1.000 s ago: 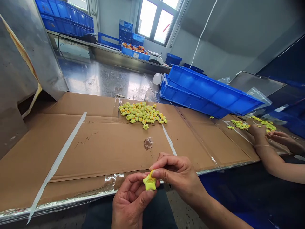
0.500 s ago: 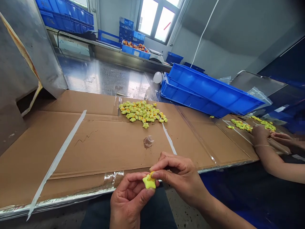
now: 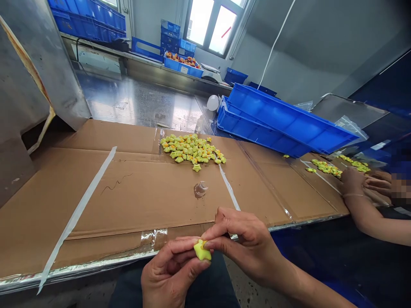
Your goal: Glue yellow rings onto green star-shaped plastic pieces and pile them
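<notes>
Between the thumb and fingers of my left hand (image 3: 175,269) is a small yellow-green star-shaped piece (image 3: 203,251), held just in front of the table edge. My right hand (image 3: 244,239) pinches a small orange-yellow piece (image 3: 204,244) against the top of the star; the fingertips hide most of it. Farther back on the cardboard lies a pile of similar yellow-green stars (image 3: 192,147), some showing orange spots. One star (image 3: 197,168) sits at the pile's near edge. A small clear plastic cup (image 3: 201,188) stands between the pile and my hands.
Brown cardboard (image 3: 128,201) with white tape strips (image 3: 86,201) covers the table. Stacked blue crates (image 3: 282,119) stand at the back right. A co-worker's hands (image 3: 355,182) are beside more yellow-green pieces (image 3: 326,167) on the right. A metal housing (image 3: 38,68) rises on the left.
Both hands and the star have come slightly lower. The orange-yellow piece now shows less above the star, and my right fingertips sit closer to it.
</notes>
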`<control>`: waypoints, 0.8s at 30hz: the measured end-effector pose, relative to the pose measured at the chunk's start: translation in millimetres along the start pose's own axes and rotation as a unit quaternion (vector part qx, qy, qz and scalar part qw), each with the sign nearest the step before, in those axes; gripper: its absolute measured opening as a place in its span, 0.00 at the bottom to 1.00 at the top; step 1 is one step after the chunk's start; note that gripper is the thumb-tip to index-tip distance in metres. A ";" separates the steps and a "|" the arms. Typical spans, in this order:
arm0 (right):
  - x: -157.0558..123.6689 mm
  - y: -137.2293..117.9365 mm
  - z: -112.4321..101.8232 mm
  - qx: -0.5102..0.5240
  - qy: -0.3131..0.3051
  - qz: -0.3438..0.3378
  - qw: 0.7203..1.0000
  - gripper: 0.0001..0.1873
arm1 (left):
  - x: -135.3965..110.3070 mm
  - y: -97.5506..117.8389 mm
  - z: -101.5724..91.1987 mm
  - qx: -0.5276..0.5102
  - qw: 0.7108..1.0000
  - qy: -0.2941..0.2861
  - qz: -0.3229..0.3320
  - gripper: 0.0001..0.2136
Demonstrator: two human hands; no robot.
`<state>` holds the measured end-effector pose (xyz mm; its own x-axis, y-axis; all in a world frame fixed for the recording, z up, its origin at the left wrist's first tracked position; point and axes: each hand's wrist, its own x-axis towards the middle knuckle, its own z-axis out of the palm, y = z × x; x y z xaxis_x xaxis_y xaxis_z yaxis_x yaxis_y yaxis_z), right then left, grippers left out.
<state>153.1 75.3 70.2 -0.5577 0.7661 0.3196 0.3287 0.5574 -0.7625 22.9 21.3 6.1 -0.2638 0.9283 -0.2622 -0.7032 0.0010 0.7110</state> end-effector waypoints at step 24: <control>-9.8 -4.3 16.9 0.228 0.095 0.128 0.960 0.12 | 7.7 14.5 -4.7 -0.053 0.976 -0.039 -0.209 0.14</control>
<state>144.4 59.9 60.8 -0.3400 0.9281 0.1519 0.0438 0.1770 -0.9832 7.7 26.7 11.3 0.1087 0.8806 -0.4612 -0.8041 0.3507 0.4800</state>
